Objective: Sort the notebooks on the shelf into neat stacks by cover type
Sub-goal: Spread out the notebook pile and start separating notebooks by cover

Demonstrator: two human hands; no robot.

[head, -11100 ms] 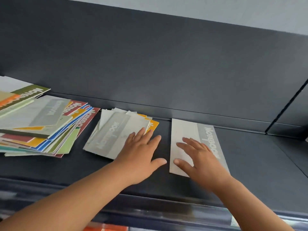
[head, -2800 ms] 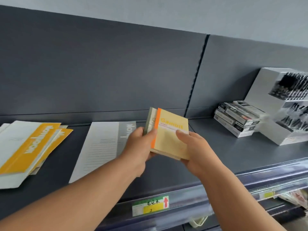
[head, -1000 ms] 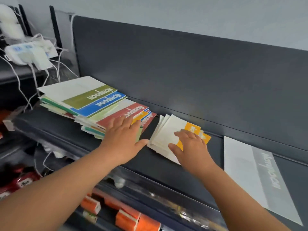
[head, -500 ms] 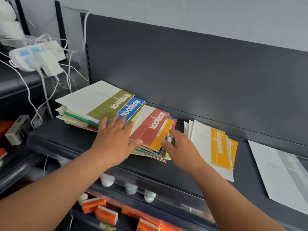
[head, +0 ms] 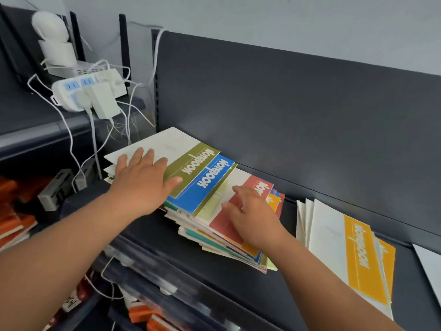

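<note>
Presently: dark shelf [head: 152, 237] carries a splayed mixed-cover notebook pile [head: 210, 187], yellow-banded stack [head: 358, 254] just right of it. Left hand [head: 143, 185] flat, fingers straight, on the olive-banded top notebook [head: 195, 163]; right hand [head: 253, 218] loosely bent on the red-banded notebook [head: 263, 185], apparently not gripping.

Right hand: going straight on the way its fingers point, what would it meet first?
Probably the edge of the blue-banded notebook, which lies higher in the pile; the right hand is over the red-banded notebook. Depth is unclear.
</note>
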